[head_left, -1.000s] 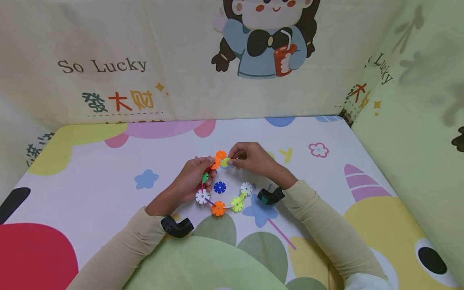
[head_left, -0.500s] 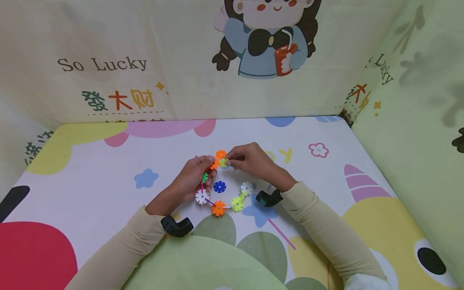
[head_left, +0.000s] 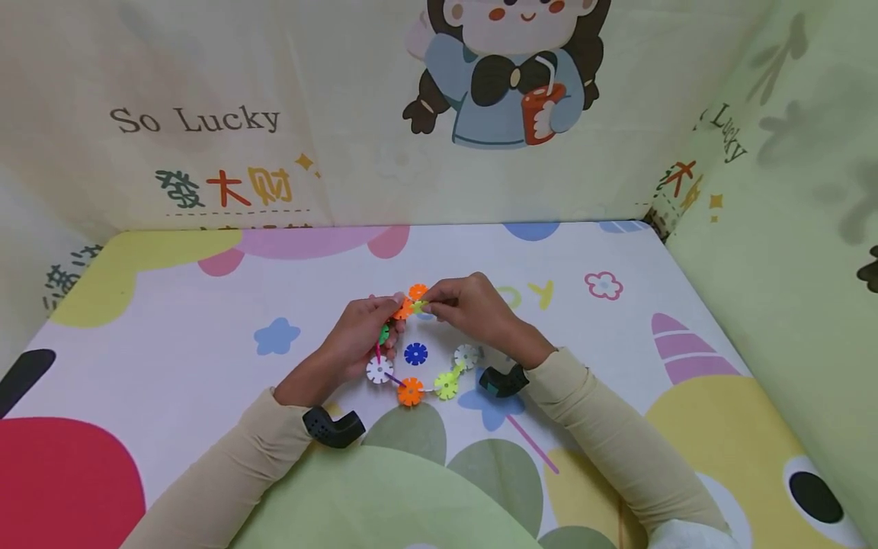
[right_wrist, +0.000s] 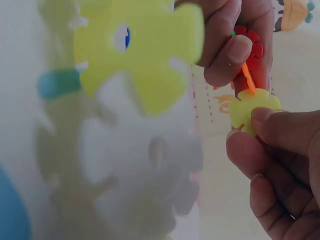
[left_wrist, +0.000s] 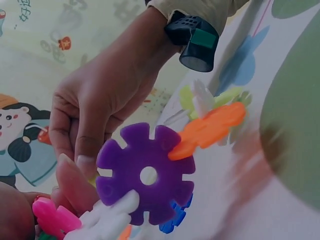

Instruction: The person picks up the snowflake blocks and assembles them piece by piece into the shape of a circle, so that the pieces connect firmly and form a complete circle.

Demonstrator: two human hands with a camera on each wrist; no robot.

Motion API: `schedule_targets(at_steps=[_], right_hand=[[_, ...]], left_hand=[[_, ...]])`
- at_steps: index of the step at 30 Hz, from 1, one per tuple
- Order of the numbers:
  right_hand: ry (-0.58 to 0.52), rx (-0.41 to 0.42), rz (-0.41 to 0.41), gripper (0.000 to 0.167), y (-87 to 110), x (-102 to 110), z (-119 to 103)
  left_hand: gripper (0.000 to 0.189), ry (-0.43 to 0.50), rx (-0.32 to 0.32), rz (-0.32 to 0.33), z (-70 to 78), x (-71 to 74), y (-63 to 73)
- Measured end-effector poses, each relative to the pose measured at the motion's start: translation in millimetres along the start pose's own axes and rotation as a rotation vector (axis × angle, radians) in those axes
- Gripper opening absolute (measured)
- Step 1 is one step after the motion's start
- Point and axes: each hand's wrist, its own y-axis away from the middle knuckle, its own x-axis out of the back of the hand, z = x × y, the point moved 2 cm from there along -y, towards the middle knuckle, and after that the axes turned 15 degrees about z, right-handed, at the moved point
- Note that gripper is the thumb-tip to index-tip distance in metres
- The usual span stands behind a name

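My left hand [head_left: 360, 328] grips one end of a chain of slotted plastic snowflake discs, its thumb on an orange disc [head_left: 403, 309]. A red disc [right_wrist: 252, 47] shows behind that thumb in the right wrist view. Between thumb and fingers, my right hand [head_left: 473, 309] pinches a yellow disc [right_wrist: 254, 104], its rim right at the orange one's edge. From the left hand the chain curves through green [head_left: 384, 333], white [head_left: 379, 370], purple [left_wrist: 148, 150], orange [head_left: 411, 391] and yellow-green discs [head_left: 446, 385] to a clear whitish disc [head_left: 466, 356] near the right wrist.
A loose blue disc [head_left: 415, 354] lies inside the chain's curve. Another orange disc [head_left: 418, 291] sits just beyond the fingertips. The table [head_left: 206, 305] has a printed cartoon cover, with printed cloth walls [head_left: 357, 152] behind and at the sides.
My right hand has moved slightly left with the yellow disc, which now sits closer against the orange one and appears more edge-on. The left hand and chain have shifted a little left.
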Motion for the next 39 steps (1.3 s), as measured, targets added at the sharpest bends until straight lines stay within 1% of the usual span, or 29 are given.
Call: schedule_targets(at_steps=[5,10,13,16,20,23,25,27,32,36,39], right_hand=[[0.019,0.045,0.043,0.005,1.1,-2.1,-0.9],[0.038,0.067,0.046,0.005,2.7,-4.1,-1.6],[0.056,0.079,0.049,0.005,3.7,-4.7,-2.3],[0.084,0.109,0.056,0.005,4.4,-4.5,-3.2],[0.098,0.147,0.044,0.007,4.9,-4.3,-5.1],[0.103,0.157,0.027,0.007,4.5,-4.1,-6.2],[0.100,0.149,0.023,0.007,3.8,-2.9,-7.2],[0.077,0.122,0.025,0.006,3.0,-1.5,-7.2],[0.002,0.036,0.021,0.006,1.4,-1.5,-4.9],[0.021,-0.013,0.005,0.008,1.1,-1.6,-3.0],[0.045,-0.032,-0.008,0.010,1.0,-0.5,0.0]], left_hand=[[0.048,0.022,-0.014,0.021,-2.0,-2.1,0.6],[0.049,0.031,-0.018,0.031,-4.8,-3.5,-0.5],[0.050,0.034,-0.027,0.021,-5.9,-3.4,-1.5],[0.050,0.041,-0.029,0.001,-6.5,-3.2,-2.6],[0.049,0.044,-0.014,-0.029,-7.4,-2.6,-3.9],[0.049,0.039,-0.008,-0.039,-7.4,-2.2,-4.5],[0.048,0.038,-0.012,-0.039,-6.3,-2.0,-4.5],[0.048,0.034,-0.022,-0.040,-4.3,-2.0,-3.9],[0.042,-0.038,-0.031,-0.014,-0.1,-1.0,-3.6],[0.037,-0.084,-0.034,-0.002,-0.5,-0.2,-5.2],[0.035,-0.110,-0.042,0.004,-1.3,0.1,-6.2]])
